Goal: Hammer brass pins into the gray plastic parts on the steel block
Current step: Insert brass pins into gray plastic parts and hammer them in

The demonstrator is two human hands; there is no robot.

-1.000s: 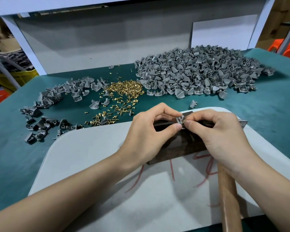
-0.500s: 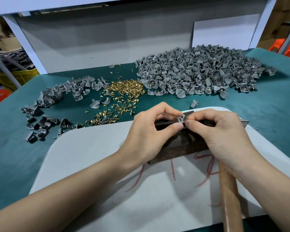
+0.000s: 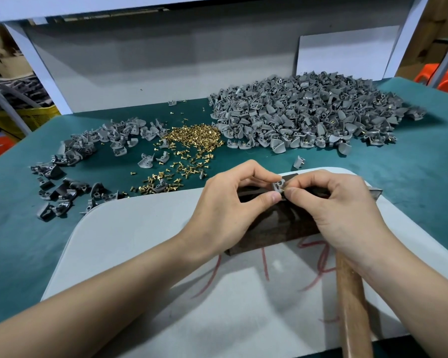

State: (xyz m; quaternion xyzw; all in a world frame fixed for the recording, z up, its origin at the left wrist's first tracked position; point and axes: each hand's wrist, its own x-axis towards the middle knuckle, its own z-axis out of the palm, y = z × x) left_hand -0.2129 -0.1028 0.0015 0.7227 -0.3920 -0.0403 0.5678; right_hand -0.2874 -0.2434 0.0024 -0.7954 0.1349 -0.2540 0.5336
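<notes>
Far left of the grip, one loose scatter of dark parts lies on the green surface, too many to count. Nearer, one heap of pins spills toward the white board. At centre, the left hand pinches one gray part by thumb and forefinger above the block; the right hand pinches a pin, barely visible, at the part. Under the right wrist one hammer handle shows, head hidden. Beyond and right, one big pile sits.
</notes>
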